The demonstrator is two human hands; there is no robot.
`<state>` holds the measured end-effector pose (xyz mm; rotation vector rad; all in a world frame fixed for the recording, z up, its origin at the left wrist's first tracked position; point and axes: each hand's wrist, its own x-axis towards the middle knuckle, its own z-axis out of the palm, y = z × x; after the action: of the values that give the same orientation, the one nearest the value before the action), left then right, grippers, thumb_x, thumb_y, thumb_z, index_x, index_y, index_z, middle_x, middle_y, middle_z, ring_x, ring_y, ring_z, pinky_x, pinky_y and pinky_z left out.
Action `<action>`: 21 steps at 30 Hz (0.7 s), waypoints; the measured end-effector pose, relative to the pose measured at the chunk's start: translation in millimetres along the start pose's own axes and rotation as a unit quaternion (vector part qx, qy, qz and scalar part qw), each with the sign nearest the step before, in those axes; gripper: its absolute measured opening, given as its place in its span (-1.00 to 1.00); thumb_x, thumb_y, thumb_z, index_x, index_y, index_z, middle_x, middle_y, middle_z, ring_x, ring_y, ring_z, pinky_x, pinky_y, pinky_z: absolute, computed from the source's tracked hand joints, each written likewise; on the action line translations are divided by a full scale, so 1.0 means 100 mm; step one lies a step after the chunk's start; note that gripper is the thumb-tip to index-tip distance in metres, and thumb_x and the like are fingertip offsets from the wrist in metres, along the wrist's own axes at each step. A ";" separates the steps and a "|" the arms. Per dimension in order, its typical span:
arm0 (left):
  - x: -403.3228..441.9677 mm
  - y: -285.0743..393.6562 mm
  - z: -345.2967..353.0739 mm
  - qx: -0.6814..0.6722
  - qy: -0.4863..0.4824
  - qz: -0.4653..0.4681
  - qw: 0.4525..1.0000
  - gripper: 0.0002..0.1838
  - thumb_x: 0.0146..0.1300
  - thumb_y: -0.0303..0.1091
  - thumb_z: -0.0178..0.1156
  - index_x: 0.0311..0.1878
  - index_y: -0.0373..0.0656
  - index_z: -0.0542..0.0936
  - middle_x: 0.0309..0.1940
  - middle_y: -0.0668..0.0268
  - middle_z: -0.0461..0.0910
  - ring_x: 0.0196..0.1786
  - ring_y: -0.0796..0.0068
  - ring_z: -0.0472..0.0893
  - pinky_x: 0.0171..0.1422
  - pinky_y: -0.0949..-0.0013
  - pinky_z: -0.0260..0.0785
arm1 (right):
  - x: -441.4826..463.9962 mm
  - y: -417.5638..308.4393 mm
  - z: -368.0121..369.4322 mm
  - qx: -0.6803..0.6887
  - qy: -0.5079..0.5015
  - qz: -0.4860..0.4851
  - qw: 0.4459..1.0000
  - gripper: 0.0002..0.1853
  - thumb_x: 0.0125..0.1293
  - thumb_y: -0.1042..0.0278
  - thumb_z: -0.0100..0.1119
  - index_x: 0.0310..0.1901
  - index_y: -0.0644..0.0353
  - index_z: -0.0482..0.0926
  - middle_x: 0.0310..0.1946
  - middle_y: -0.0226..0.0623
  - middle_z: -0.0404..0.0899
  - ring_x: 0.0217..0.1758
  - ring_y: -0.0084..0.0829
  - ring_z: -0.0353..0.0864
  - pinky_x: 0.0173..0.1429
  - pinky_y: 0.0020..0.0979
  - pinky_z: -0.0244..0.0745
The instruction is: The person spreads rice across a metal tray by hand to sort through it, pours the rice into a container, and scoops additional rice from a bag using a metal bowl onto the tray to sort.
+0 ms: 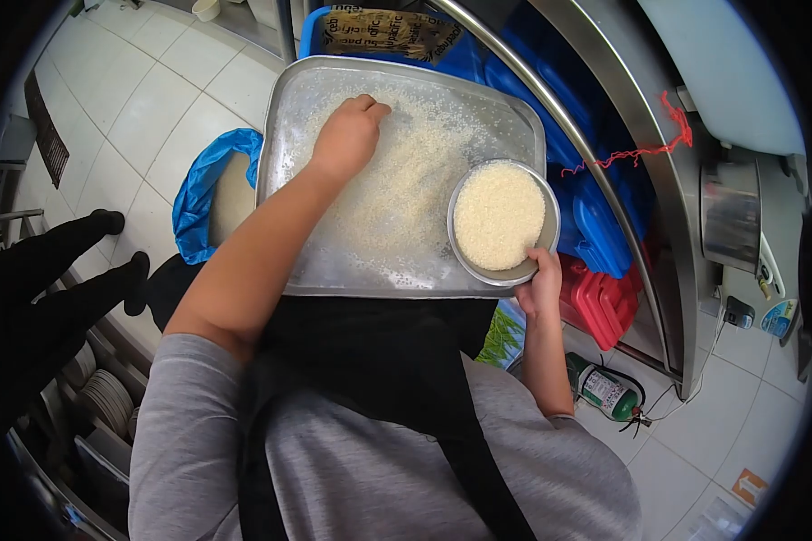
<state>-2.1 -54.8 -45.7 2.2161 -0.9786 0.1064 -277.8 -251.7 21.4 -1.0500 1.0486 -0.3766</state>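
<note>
A metal tray lies in front of me, with white rice grains spread thinly over it. My left hand is over the far left part of the rice, fingers curled together; whatever they pinch is hidden. At the tray's near right corner a round metal bowl holds a heap of rice. My right hand grips the bowl's near right rim, thumb on the rim and the other fingers mostly hidden beneath.
Left of the tray stands an open blue bag of pale grain. Blue bins and a red crate are to the right, behind a curved metal rail. A green fire extinguisher is on the floor. Another person's legs show at left.
</note>
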 end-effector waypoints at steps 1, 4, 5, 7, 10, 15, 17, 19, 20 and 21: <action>0.00 0.00 0.01 0.002 -0.010 -0.008 1.000 -0.66 0.07 -0.60 0.09 -0.07 -0.16 0.64 -0.16 0.19 0.56 -0.03 0.17 0.53 0.14 0.23 0.42 | 0.00 0.01 0.00 -0.001 -0.007 -0.001 1.000 -0.50 0.18 0.54 -0.04 0.21 0.36 0.30 0.11 -0.04 0.44 0.15 -0.16 0.50 0.23 -0.18 0.45; 0.00 -0.01 0.01 0.007 -0.020 0.009 1.000 -0.66 0.09 -0.59 0.08 -0.06 -0.16 0.64 -0.17 0.21 0.56 -0.04 0.18 0.54 0.13 0.24 0.42 | 0.01 0.02 0.01 0.003 -0.007 0.006 1.000 -0.50 0.18 0.54 -0.05 0.21 0.37 0.30 0.12 -0.04 0.44 0.15 -0.15 0.51 0.23 -0.20 0.45; 0.00 -0.02 0.00 0.007 -0.020 0.010 1.000 -0.66 0.09 -0.59 0.08 -0.06 -0.16 0.64 -0.17 0.21 0.56 -0.04 0.18 0.54 0.13 0.24 0.42 | 0.02 0.02 0.01 0.004 -0.007 0.006 1.000 -0.50 0.18 0.54 -0.05 0.21 0.37 0.30 0.12 -0.04 0.44 0.15 -0.15 0.51 0.23 -0.20 0.45; 0.00 -0.03 0.01 0.032 -0.033 0.023 0.999 -0.67 0.10 -0.56 0.07 -0.05 -0.15 0.63 -0.16 0.23 0.55 -0.05 0.21 0.53 0.12 0.26 0.42 | 0.03 0.02 0.01 -0.002 -0.011 0.005 1.000 -0.51 0.18 0.54 -0.05 0.20 0.37 0.30 0.10 -0.04 0.45 0.14 -0.17 0.51 0.22 -0.21 0.45; 0.04 -0.04 0.03 0.049 -0.048 0.025 0.997 -0.67 0.10 -0.58 0.12 -0.05 -0.10 0.63 -0.16 0.22 0.55 -0.05 0.17 0.55 0.11 0.22 0.43 | 0.05 0.04 -0.01 0.007 -0.010 0.004 1.000 -0.52 0.19 0.55 -0.05 0.19 0.37 0.31 0.09 -0.05 0.46 0.14 -0.18 0.51 0.21 -0.22 0.45; 0.19 0.06 0.00 0.133 -0.087 0.017 0.987 -0.73 0.13 -0.50 0.11 -0.11 -0.05 0.65 -0.16 0.27 0.51 -0.02 0.26 0.52 0.09 0.19 0.36 | 0.05 0.05 -0.02 0.005 -0.007 0.002 1.000 -0.52 0.19 0.55 -0.05 0.19 0.36 0.32 0.08 -0.07 0.46 0.13 -0.19 0.51 0.20 -0.23 0.45; 0.27 0.11 -0.03 0.160 -0.092 0.018 0.983 -0.75 0.14 -0.46 0.09 -0.13 -0.04 0.65 -0.15 0.29 0.50 0.02 0.31 0.49 0.11 0.19 0.31 | 0.04 0.05 -0.03 0.004 -0.006 0.000 1.000 -0.52 0.19 0.55 -0.05 0.19 0.35 0.32 0.08 -0.08 0.46 0.13 -0.20 0.52 0.20 -0.24 0.46; 0.35 0.12 -0.05 0.210 -0.121 0.029 0.970 -0.78 0.15 -0.43 0.15 -0.17 0.06 0.68 -0.12 0.37 0.50 0.01 0.39 0.50 0.07 0.23 0.30 | 0.05 0.06 -0.04 0.012 -0.018 0.000 1.000 -0.52 0.19 0.56 -0.05 0.20 0.35 0.32 0.09 -0.08 0.46 0.13 -0.20 0.52 0.20 -0.23 0.46; 0.37 0.12 -0.07 0.210 -0.120 0.029 0.970 -0.78 0.15 -0.43 0.15 -0.17 0.06 0.68 -0.12 0.37 0.50 0.01 0.39 0.50 0.07 0.23 0.30 | 0.04 0.07 -0.05 0.013 -0.019 0.000 1.000 -0.52 0.19 0.56 -0.05 0.20 0.35 0.32 0.09 -0.08 0.46 0.13 -0.20 0.52 0.20 -0.23 0.46; 0.38 0.11 -0.08 0.202 -0.121 0.029 0.971 -0.81 0.15 -0.41 0.17 -0.20 0.07 0.69 -0.12 0.39 0.50 0.01 0.39 0.50 0.07 0.23 0.30 | 0.04 0.07 -0.06 0.013 -0.019 0.001 1.000 -0.52 0.19 0.56 -0.05 0.20 0.34 0.32 0.09 -0.08 0.46 0.13 -0.20 0.52 0.20 -0.23 0.46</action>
<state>19.0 -78.7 -20.3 2.6180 -1.2451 0.0684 -282.1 -254.3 12.6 -1.0285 1.0085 -0.3670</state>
